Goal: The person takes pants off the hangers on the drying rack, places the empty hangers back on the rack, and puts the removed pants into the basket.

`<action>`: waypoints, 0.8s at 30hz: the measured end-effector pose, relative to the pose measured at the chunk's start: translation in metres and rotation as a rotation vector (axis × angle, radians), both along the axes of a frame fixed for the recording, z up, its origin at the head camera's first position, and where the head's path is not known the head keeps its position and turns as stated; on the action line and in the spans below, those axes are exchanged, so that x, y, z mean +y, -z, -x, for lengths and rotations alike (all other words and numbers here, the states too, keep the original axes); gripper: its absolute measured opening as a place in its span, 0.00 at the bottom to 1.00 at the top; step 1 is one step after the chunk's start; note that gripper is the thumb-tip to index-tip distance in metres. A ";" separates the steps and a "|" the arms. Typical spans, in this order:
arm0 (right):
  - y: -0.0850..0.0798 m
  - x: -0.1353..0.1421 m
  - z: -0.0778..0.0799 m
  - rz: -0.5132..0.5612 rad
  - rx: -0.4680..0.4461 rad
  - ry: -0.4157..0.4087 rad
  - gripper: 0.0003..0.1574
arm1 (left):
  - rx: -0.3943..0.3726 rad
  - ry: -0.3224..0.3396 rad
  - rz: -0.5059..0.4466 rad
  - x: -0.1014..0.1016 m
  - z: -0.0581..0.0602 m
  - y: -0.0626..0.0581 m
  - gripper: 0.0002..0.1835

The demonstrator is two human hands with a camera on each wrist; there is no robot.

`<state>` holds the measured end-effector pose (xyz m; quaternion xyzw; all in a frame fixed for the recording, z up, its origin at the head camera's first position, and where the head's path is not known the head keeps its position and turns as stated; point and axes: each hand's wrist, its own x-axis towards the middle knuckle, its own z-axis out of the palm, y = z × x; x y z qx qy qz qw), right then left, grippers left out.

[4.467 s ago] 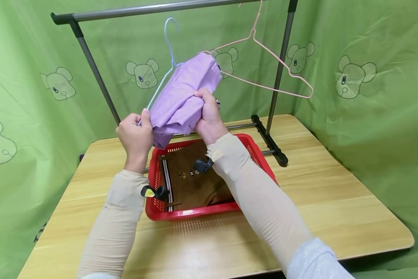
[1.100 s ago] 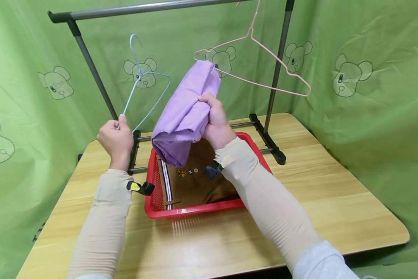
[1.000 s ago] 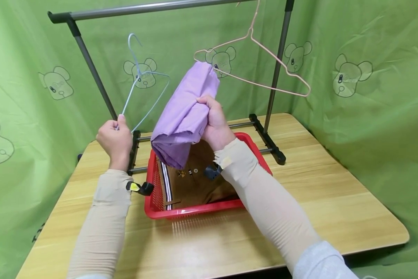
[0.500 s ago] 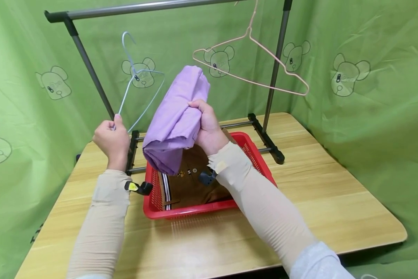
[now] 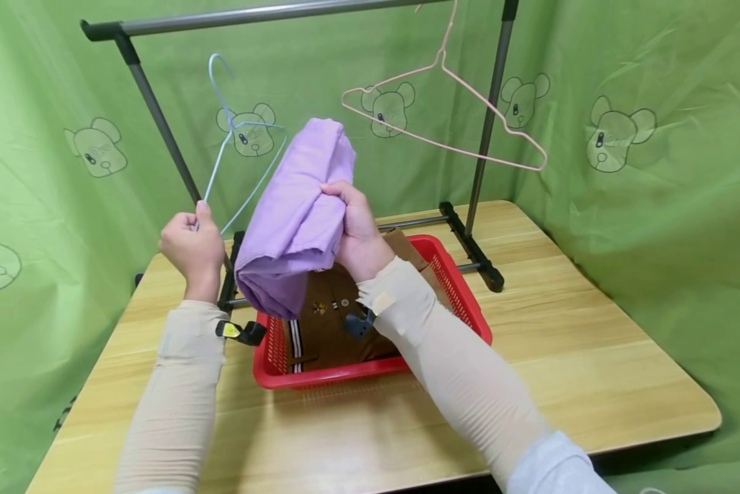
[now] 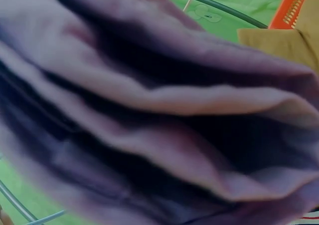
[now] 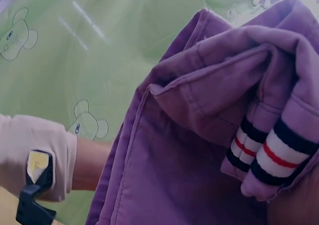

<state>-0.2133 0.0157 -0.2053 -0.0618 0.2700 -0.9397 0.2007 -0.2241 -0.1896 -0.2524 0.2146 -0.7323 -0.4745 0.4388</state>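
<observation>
In the head view my left hand [image 5: 193, 240] grips a light blue wire hanger [image 5: 219, 159] by one lower corner, its hook pointing up. My right hand [image 5: 360, 233] holds a folded purple garment [image 5: 295, 206], thumb on top and the other fingers hidden beneath. The garment is up in the air over a red basket [image 5: 329, 374], its upper left side close to the hanger. Layered purple folds [image 6: 149, 100] fill most of the left wrist view. Navy, white and red striped bands [image 7: 279, 155] show on the garment in the right wrist view.
Brown clothing [image 5: 339, 343] with striped trim lies in the basket on the wooden table [image 5: 579, 370]. A metal clothes rack [image 5: 271, 15] stands across the back, with a pink wire hanger [image 5: 442, 58] on its rail. Green curtains [image 5: 672, 226] surround the table.
Several seconds ago the garment overlapped the blue hanger; the two came apart. Over the last second the right hand has carried the garment left and slightly down, and the left hand has shifted slightly left.
</observation>
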 end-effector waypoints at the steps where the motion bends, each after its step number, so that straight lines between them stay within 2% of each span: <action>1: 0.000 -0.001 -0.001 0.007 0.002 -0.002 0.06 | 0.004 -0.006 0.007 -0.001 0.000 0.000 0.15; 6: 0.002 -0.005 -0.004 0.008 0.018 -0.013 0.06 | 0.014 -0.027 0.025 -0.004 -0.001 -0.003 0.16; 13: 0.013 -0.010 -0.004 -0.008 -0.011 -0.030 0.07 | -0.039 -0.011 -0.007 -0.010 -0.006 -0.006 0.15; 18: 0.018 -0.012 -0.004 -0.013 -0.001 -0.040 0.07 | -0.035 -0.014 -0.013 -0.011 -0.007 -0.006 0.16; 24: 0.031 -0.011 -0.002 -0.097 -0.005 -0.075 0.07 | -0.034 -0.009 -0.026 -0.010 -0.005 -0.005 0.14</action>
